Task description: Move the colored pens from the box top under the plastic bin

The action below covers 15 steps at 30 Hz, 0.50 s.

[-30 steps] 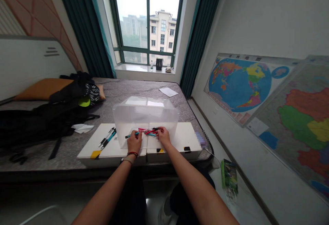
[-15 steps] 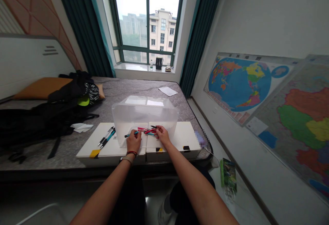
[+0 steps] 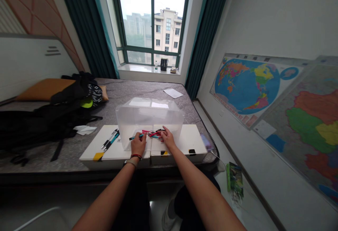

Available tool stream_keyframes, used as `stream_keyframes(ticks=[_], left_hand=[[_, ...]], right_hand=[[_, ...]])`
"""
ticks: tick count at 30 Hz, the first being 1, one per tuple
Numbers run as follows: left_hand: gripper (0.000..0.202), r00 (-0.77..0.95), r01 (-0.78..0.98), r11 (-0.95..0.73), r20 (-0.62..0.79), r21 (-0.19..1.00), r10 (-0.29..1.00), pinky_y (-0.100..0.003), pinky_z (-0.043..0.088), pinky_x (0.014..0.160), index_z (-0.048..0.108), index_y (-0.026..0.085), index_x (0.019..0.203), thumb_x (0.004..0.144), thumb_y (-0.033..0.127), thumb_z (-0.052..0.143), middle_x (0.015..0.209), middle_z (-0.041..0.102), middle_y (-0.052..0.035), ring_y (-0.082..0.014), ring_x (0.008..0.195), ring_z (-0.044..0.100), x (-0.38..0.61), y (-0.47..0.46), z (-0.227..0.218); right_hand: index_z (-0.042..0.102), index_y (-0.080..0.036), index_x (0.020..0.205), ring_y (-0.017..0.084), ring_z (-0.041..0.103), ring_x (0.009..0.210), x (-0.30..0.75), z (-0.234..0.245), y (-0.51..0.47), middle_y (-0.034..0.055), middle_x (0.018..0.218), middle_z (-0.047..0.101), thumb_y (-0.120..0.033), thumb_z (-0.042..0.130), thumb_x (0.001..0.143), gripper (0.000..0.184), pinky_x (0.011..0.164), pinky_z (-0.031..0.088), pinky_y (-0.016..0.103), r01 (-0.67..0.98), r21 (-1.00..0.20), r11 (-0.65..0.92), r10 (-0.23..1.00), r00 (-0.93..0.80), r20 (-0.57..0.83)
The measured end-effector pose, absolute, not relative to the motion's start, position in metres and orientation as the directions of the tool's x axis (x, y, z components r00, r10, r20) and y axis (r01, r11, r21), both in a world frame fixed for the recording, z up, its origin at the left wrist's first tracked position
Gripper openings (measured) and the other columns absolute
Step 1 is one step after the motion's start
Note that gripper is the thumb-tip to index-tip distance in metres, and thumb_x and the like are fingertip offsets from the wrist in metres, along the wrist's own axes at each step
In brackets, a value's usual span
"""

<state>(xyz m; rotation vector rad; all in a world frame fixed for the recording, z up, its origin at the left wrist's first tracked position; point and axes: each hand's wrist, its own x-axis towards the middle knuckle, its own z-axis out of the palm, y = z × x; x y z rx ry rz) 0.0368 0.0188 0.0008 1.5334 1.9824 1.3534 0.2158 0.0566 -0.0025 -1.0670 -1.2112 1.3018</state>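
My left hand (image 3: 138,144) is closed around a teal pen (image 3: 132,138), whose dark end points left. Its fingertips are close to a loose pile of red, black and teal pens (image 3: 153,133). On the pile's right side is my right hand (image 3: 168,140), its thumb and index finger apart over a black pen (image 3: 160,130) and red ones. Whether those fingers touch the pens is hard to make out. A translucent plastic box (image 3: 150,114) stands around and behind the pile. Left of it, several black and teal pens (image 3: 111,140) lie side by side on a white box (image 3: 92,143).
A second white box (image 3: 191,136) adjoins the first on the grey mattress (image 3: 126,86). Black bags (image 3: 34,125) and a crumpled tissue (image 3: 85,130) lie to the left. Farther back rests a white sheet of paper (image 3: 173,93). A green package (image 3: 234,180) is at lower right.
My right thumb and index finger have spread, and the black pen near them lies flatter across the pile. My left hand keeps the teal pen almost in place. The view has shifted slightly.
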Motion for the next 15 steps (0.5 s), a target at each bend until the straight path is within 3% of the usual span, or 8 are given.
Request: stream_keyframes(ticks=[3,8,11,15], left_hand=[[0.032,-0.361,0.622,-0.003,0.290,0.783,0.886,-0.023,0.037,0.058,0.056,0.024,0.083,0.087,0.055,0.048,0.059,0.063,0.0011,-0.0168,0.061,0.062,0.037,0.019,0.000],[0.031,-0.260,0.716,0.001,0.266,0.698,0.928,-0.023,0.035,0.058,0.059,0.024,0.086,0.088,0.053,0.049,0.065,0.067,-0.0010,-0.0179,0.066,0.064,0.040,0.016,0.005],[0.031,-0.179,0.765,-0.038,0.269,0.643,0.946,-0.023,0.034,0.059,0.060,0.024,0.087,0.088,0.054,0.050,0.065,0.068,-0.0012,-0.0189,0.069,0.065,0.041,0.013,0.009],[0.032,-0.170,0.734,-0.042,0.244,0.678,0.955,-0.024,0.035,0.059,0.059,0.025,0.088,0.088,0.055,0.048,0.061,0.067,0.0007,-0.0191,0.068,0.066,0.041,0.013,0.011]], right_hand=[[0.044,-0.022,0.136,0.013,0.064,0.066,0.215,-0.002,0.056,0.0075,0.112,0.068,-0.027,0.057,0.079,0.059,0.048,0.047,0.020,-0.105,-0.994,0.029,0.998,-0.060,0.035],[0.067,-0.014,0.100,0.014,0.061,0.060,0.214,0.002,0.052,0.0042,0.073,0.068,-0.037,0.063,0.077,0.032,0.052,0.046,0.022,0.018,-0.995,0.096,0.986,-0.136,0.093],[0.069,-0.015,0.096,0.015,0.062,0.063,0.214,0.006,0.050,0.0032,0.070,0.068,-0.039,0.066,0.075,0.031,0.057,0.048,0.025,0.010,-0.991,0.130,0.975,-0.183,0.126],[0.070,-0.016,0.085,0.014,0.061,0.062,0.215,0.005,0.051,0.0027,0.068,0.068,-0.035,0.067,0.074,0.023,0.059,0.048,0.025,0.042,-0.989,0.144,0.974,-0.182,0.135]])
